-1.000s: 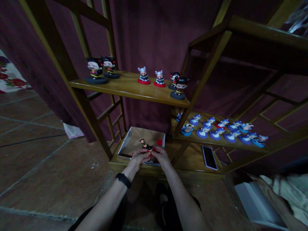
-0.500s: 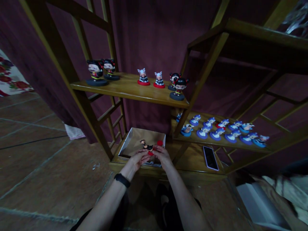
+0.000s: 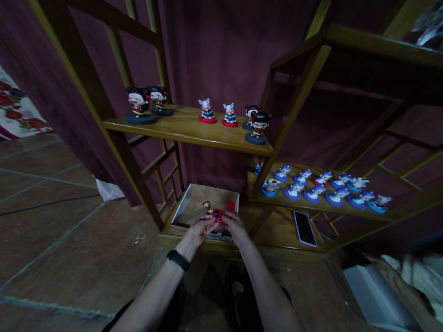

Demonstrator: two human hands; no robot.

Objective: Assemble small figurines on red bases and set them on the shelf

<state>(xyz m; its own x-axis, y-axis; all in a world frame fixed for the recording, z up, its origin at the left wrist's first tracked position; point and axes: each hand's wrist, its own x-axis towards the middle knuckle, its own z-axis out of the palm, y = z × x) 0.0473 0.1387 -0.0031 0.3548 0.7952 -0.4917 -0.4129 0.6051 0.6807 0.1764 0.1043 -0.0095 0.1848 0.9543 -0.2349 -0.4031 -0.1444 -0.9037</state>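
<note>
Both my hands meet over the near edge of an open cardboard box [image 3: 188, 203] on the lowest wooden shelf. My left hand [image 3: 200, 229] and my right hand [image 3: 235, 226] pinch a small black-haired figurine with a red base [image 3: 217, 214] between their fingertips. Another small dark figurine [image 3: 206, 206] and a loose red round base [image 3: 230, 205] lie inside the box behind it. A black band is on my left wrist.
The upper shelf [image 3: 187, 131] carries several big-headed figurines on black and red bases. The right-hand shelf holds several blue figurines [image 3: 313, 190]. A phone [image 3: 304, 228] lies flat beside the box. Tiled floor lies to the left. A white box [image 3: 374, 295] sits lower right.
My hands stay joined at the box edge, fingers shifting slightly on the red-based figurine. The view has drifted a little; nothing else moved.
</note>
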